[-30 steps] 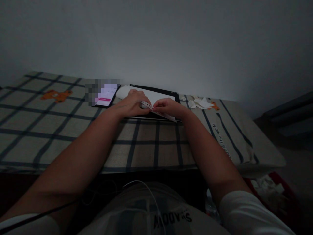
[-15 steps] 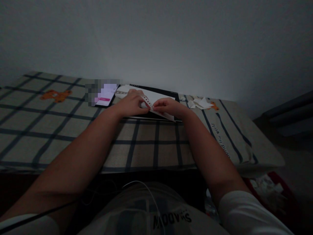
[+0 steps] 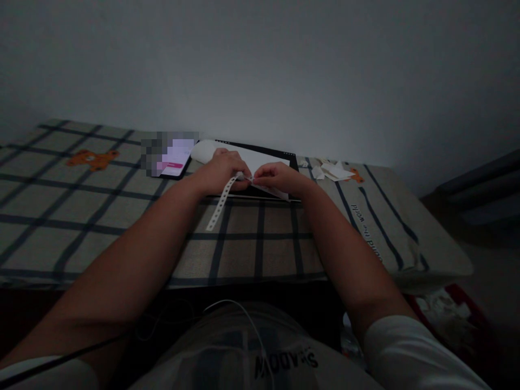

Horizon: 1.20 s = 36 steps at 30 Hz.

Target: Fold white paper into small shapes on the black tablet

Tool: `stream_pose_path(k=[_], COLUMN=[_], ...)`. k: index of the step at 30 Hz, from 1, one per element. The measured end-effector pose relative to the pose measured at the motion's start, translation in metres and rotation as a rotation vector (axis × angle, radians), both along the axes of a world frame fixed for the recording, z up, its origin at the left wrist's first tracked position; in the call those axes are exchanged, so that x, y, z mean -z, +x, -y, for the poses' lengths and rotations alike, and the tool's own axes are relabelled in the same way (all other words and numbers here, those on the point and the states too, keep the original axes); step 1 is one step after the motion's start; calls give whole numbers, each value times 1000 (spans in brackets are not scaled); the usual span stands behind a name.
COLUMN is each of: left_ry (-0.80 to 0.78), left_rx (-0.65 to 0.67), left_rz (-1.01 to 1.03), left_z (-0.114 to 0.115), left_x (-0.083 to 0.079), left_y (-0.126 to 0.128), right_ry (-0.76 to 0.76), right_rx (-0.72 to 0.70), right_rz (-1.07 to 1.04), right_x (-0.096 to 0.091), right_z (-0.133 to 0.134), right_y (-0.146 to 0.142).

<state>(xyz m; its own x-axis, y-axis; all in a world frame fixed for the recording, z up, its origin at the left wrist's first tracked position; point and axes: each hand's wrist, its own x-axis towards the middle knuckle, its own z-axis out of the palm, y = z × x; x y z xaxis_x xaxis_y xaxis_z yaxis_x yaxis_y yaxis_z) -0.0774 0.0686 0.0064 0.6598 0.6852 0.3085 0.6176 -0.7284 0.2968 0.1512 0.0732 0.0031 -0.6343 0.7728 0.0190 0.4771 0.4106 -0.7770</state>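
Observation:
Both my hands meet over a white sheet of paper (image 3: pixel 264 161) that lies on a black pad (image 3: pixel 260 149) at the far side of a checked bed cover. My left hand (image 3: pixel 221 170) is closed, pinching a narrow perforated paper strip (image 3: pixel 219 203) that hangs loose toward me over the cover. My right hand (image 3: pixel 276 176) is closed too, pinching the sheet's near edge right beside the left fingers. The room is dim.
A lit phone (image 3: pixel 174 157) lies left of the pad. Torn white paper scraps (image 3: pixel 331 171) sit to the right on the checked cover (image 3: pixel 101 216). A red bin with paper bits (image 3: pixel 450 314) stands on the floor at lower right. A thin white cable (image 3: pixel 244 319) crosses my lap.
The perforated strip has come away from the sheet's edge: it lay along the paper between my hands and now dangles from my left hand toward me. Both hands stayed in place.

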Motion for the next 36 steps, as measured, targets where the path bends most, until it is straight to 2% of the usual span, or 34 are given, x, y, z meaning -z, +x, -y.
stream_pose_path(k=[5, 12, 18, 28, 36], left_ry=[-21, 4, -2, -4, 42], left_rx=[-20, -54, -30, 2, -26], left_rz=[25, 47, 52, 80, 86], left_z=[1, 4, 2, -3, 0], left_x=[-2, -3, 0, 5, 0], left_y=[1, 2, 3, 1, 1], right_ry=[52, -50, -28, 68, -35], right_rx=[-71, -36, -9, -75, -35], right_rz=[-37, -21, -13, 3, 5], right_x=[0, -2, 0, -1, -4], right_z=[-1, -1, -2, -1, 0], right_y=[-1, 6, 5, 0, 6])
